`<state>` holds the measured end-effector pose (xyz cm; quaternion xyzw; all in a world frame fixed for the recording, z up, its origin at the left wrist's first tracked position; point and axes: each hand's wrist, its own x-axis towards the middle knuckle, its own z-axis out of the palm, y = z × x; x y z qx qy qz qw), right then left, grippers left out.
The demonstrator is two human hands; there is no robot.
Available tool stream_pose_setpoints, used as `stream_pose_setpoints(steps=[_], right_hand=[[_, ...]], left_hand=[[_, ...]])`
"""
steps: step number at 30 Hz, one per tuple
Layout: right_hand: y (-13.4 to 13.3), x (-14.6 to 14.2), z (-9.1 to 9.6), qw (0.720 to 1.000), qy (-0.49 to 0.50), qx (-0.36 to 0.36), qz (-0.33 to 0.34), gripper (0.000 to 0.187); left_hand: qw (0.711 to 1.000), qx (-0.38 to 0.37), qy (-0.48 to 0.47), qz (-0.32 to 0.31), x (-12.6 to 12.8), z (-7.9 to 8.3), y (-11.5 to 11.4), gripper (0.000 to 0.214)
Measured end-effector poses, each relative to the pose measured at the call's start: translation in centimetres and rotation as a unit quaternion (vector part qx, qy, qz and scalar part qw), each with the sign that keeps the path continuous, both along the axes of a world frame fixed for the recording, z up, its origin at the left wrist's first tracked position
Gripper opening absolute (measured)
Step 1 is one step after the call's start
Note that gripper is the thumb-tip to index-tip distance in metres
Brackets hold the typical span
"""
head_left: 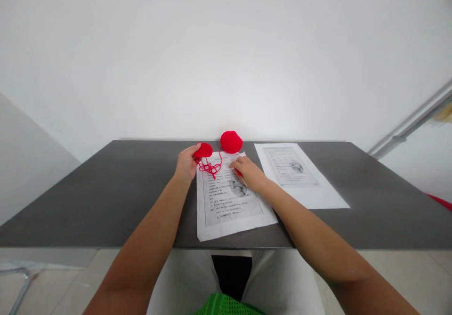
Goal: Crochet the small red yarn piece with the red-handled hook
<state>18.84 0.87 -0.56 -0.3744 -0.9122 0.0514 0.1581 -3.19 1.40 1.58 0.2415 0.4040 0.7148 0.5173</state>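
My left hand (188, 162) is closed on a small, flat, rounded red crochet piece (204, 150), pinching its left edge. Loose loops of red yarn (209, 167) hang below the piece onto a printed sheet (208, 223). One strand runs up to a red yarn ball (231, 142) near the table's back edge. Over the same sheet, my right hand (248, 173) is closed around a slim crochet hook (240, 176) with a red grip and a pale end, most of it covered by my fingers. The hook is apart from the red piece.
A second printed sheet (318, 195) lies to the right on the dark grey table (116, 197). Behind the table rises a white wall (226, 60). A metal rail (413, 126) slants along the right side, and the table's front edge is close to my lap.
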Motion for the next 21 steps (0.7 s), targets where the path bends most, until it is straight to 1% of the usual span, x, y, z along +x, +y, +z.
stream_pose_setpoints(steps=[6,9,11,14,17,21], right_hand=[[-0.3,-0.8,-0.2,1.0,-0.008,0.017,-0.011,0.045],[-0.4,-0.7,-0.1,1.0,0.002,0.022,-0.021,0.047],[-0.4,-0.6,0.0,0.999,0.002,0.023,-0.036,0.044],[-0.4,-0.4,0.4,0.996,-0.009,0.021,-0.082,0.034],[-0.6,-0.4,0.8,0.991,-0.033,-0.001,-0.128,0.03],[-0.5,-0.4,0.8,0.988,-0.042,-0.023,-0.145,0.027]], left_hand=[[1.0,0.004,-0.001,-0.018,-0.2,-0.2,0.1,0.018],[1.0,0.005,-0.004,-0.023,-0.3,-0.4,0.1,0.019],[1.0,0.006,-0.007,-0.024,-0.3,-0.4,0.2,0.019],[1.0,0.005,-0.012,-0.018,-0.3,-0.4,0.2,0.018],[1.0,0.004,-0.017,-0.012,-0.3,-0.4,0.3,0.016],[1.0,0.007,-0.018,-0.002,-0.2,-0.1,0.1,0.012]])
